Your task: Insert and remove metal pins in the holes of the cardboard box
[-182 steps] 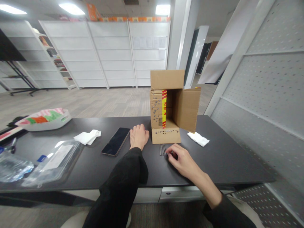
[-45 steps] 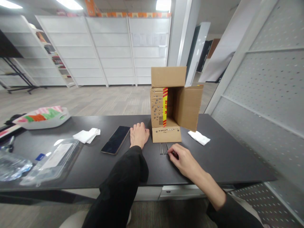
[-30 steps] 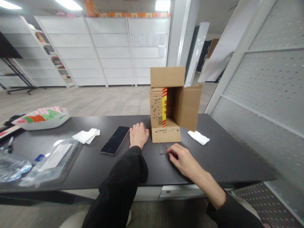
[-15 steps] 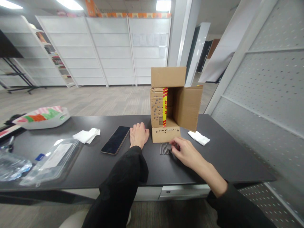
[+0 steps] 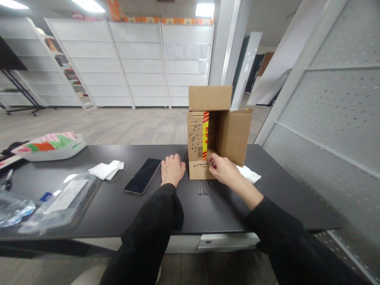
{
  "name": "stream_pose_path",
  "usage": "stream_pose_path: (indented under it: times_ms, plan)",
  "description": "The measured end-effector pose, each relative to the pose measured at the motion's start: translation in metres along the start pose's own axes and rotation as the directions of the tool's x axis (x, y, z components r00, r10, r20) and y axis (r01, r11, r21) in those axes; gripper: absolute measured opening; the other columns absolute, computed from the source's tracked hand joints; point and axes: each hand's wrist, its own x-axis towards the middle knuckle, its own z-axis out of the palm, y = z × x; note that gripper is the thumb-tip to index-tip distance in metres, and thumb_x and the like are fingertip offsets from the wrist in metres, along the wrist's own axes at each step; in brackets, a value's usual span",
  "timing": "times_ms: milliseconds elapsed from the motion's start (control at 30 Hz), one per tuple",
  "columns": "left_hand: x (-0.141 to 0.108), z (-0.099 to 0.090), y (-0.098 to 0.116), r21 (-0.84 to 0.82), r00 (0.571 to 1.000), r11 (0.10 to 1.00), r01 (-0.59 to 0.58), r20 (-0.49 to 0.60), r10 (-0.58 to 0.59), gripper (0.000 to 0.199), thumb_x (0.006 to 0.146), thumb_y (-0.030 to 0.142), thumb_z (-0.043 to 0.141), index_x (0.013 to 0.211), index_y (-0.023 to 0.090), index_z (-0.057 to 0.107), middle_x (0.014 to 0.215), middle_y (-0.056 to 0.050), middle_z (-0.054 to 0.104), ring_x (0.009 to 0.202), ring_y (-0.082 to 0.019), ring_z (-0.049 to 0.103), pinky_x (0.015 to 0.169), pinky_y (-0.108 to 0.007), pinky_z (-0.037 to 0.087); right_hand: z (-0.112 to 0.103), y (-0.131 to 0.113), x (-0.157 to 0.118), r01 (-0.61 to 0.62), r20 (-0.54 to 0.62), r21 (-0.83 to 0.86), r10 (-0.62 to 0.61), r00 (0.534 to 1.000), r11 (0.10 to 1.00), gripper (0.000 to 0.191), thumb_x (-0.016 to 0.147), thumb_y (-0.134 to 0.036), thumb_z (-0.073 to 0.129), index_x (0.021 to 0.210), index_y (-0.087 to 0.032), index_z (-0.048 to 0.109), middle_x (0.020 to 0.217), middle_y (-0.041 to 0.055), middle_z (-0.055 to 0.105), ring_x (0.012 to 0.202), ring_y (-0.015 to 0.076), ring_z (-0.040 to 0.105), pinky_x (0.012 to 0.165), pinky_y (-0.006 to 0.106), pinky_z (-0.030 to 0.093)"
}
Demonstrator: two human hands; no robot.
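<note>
An upright cardboard box [image 5: 210, 97] stands open towards me, with dark round nail heads dotted over its left flap [image 5: 194, 136]. Along its lower flap [image 5: 197, 171] runs a row of small holes. At that flap, my right hand [image 5: 224, 169] pinches a nail, mostly hidden by the fingers, its tip by the holes. On the table just in front of the box lie several thin metal nails [image 5: 204, 187] side by side. My left hand [image 5: 173, 170] rests palm down left of the box, holding nothing, its fingers on the tabletop.
A black phone [image 5: 143, 176] lies beside my left hand. Farther left are a folded tissue [image 5: 107, 169], a clear plastic case [image 5: 63, 204], a plastic bottle [image 5: 14, 208] and a white basket [image 5: 56, 152]. Another tissue [image 5: 251, 174] lies right of the box, near a perforated panel [image 5: 335, 103].
My right hand has moved up from beside the row of nails to the holes in the box's lower flap. My left hand has stayed in place on the table.
</note>
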Motion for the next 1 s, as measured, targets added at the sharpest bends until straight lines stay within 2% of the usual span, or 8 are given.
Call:
stream_pose_path:
  times_ms: [300, 533, 700, 833, 1000]
  plan:
    - [0.001, 0.0, 0.0, 0.009, 1.0, 1.0, 0.008, 0.0, -0.008, 0.018, 0.089, 0.026, 0.042, 0.097, 0.019, 0.058, 0.107, -0.012, 0.065, 0.105, -0.028, 0.056, 0.088, -0.041, 0.041, -0.011, -0.012, 0.012, -0.015, 0.068, -0.186, 0.028, 0.997, 0.982, 0.022, 0.088, -0.026, 0.05, 0.106, -0.022, 0.061, 0.099, 0.0102, 0.069, 0.088, 0.0265, 0.068, 0.068, 0.032, 0.046]
    - [0.0, -0.001, 0.001, -0.007, 1.0, 1.0, 0.016, 0.02, -0.016, 0.02, 0.091, 0.026, 0.041, 0.1, 0.019, 0.057, 0.11, -0.013, 0.064, 0.109, -0.028, 0.055, 0.09, -0.041, 0.039, -0.022, -0.025, 0.017, 0.093, 0.137, -0.355, -0.046, 0.989, 0.93, 0.027, 0.088, -0.022, 0.05, 0.111, -0.016, 0.063, 0.105, 0.0163, 0.069, 0.095, 0.0283, 0.068, 0.074, 0.035, 0.05]
    - [0.001, 0.003, 0.0, -0.005, 1.0, 1.0, 0.008, -0.006, -0.008, 0.019, 0.09, 0.026, 0.043, 0.099, 0.019, 0.058, 0.107, -0.012, 0.064, 0.107, -0.028, 0.055, 0.089, -0.041, 0.039, -0.023, -0.033, 0.02, 0.129, 0.155, -0.38, -0.074, 0.985, 0.916, 0.03, 0.089, -0.024, 0.054, 0.116, -0.014, 0.063, 0.108, 0.0194, 0.069, 0.099, 0.0276, 0.068, 0.082, 0.035, 0.05]
    - [0.001, 0.003, -0.001, -0.002, 1.0, 1.0, 0.001, -0.022, -0.001, 0.017, 0.09, 0.026, 0.043, 0.097, 0.019, 0.057, 0.106, -0.012, 0.065, 0.106, -0.028, 0.056, 0.088, -0.041, 0.04, -0.022, -0.038, 0.022, 0.158, 0.166, -0.396, -0.099, 0.981, 0.904, 0.028, 0.089, -0.02, 0.054, 0.113, -0.013, 0.066, 0.108, 0.0212, 0.069, 0.1, 0.0286, 0.068, 0.082, 0.035, 0.05]
    - [0.0, -0.001, 0.001, 0.002, 1.0, 1.0, 0.008, 0.007, -0.008, 0.018, 0.091, 0.026, 0.042, 0.098, 0.019, 0.057, 0.109, -0.012, 0.065, 0.108, -0.028, 0.056, 0.089, -0.041, 0.039, -0.023, -0.044, 0.024, 0.193, 0.172, -0.412, -0.133, 0.976, 0.891, 0.025, 0.088, -0.014, 0.053, 0.107, -0.013, 0.069, 0.109, 0.0215, 0.07, 0.098, 0.0296, 0.069, 0.08, 0.037, 0.05]
